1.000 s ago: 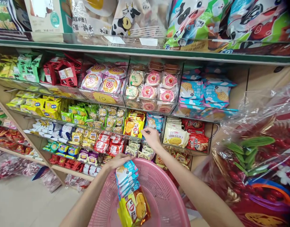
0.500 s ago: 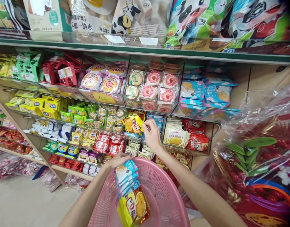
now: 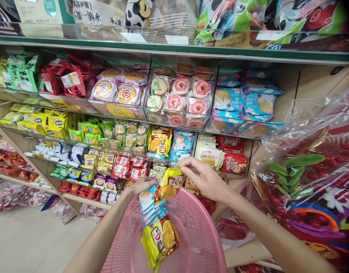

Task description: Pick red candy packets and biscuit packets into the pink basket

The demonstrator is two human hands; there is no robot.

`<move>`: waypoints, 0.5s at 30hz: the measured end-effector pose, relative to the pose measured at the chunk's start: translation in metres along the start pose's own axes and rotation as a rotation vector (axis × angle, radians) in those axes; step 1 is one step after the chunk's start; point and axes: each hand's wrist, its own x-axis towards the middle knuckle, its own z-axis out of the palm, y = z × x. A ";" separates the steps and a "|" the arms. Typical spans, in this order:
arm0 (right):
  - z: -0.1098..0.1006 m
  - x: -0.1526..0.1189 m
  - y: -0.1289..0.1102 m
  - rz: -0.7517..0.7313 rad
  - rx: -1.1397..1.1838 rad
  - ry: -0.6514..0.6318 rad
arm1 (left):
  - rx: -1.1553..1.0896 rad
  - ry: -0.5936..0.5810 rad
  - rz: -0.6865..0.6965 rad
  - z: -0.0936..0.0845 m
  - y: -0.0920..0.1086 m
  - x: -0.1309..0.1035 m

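Observation:
My right hand (image 3: 201, 175) pinches a yellow packet (image 3: 171, 183) by its upper right corner, above the pink basket (image 3: 210, 227). My left hand (image 3: 143, 185) is at the basket's left rim, its fingers closed on the top of a hanging row of packets. That row has blue packets (image 3: 153, 208) above and a yellow biscuit packet (image 3: 161, 239) below, over the basket's inside. The yellow packet in my right hand overlaps the upper part of the blue ones. Behind my hands, similar yellow packets (image 3: 160, 141) stand in a shelf compartment, beside blue ones (image 3: 182, 142).
Clear-fronted shelves of wrapped snacks run across the view, with a green shelf edge (image 3: 174, 48) above. Wrapped red decorations with green leaves (image 3: 296, 174) crowd the right side. Tiled floor (image 3: 35, 239) shows at the lower left.
My right hand has moved down and toward me from the shelf, bringing the yellow packet over the basket. My left hand stays at the rim with the row of packets.

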 end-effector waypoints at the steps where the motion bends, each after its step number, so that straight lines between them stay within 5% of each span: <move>1: 0.000 -0.007 0.002 0.029 0.021 -0.051 | 0.006 -0.014 0.006 0.001 0.000 0.000; 8: 0.003 -0.037 0.015 0.157 0.124 -0.260 | 0.040 -0.030 0.001 0.006 0.007 -0.004; 15: 0.026 -0.060 0.046 0.479 0.560 -0.170 | 0.056 -0.042 0.003 0.010 0.015 -0.010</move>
